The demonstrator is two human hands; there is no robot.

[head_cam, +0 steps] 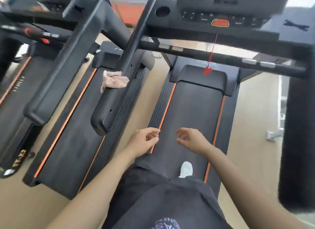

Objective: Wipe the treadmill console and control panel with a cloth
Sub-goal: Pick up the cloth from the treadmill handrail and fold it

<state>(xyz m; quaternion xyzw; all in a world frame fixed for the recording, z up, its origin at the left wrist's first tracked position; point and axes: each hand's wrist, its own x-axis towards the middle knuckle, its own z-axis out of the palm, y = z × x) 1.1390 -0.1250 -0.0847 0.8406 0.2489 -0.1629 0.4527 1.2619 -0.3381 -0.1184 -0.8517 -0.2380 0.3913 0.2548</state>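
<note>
- While the pink cloth lies draped over the left handrail, soft and crumpled against smooth black plastic, it sits within my reach, likely parked there for this job.
- My left hand hovers over the edge of the treadmill belt, fingers loosely curled, holding nothing.
- My right hand mirrors it, fingers half-bent and empty.
- Up ahead, the console and its control panel of small dark buttons look unwiped, I judge.

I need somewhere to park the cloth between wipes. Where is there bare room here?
Free: the left handrail nearer you than the cloth; the belt between its orange stripes, ahead of the shoe. Crowded: the button row around the red stop button, where the cord hangs.
</note>
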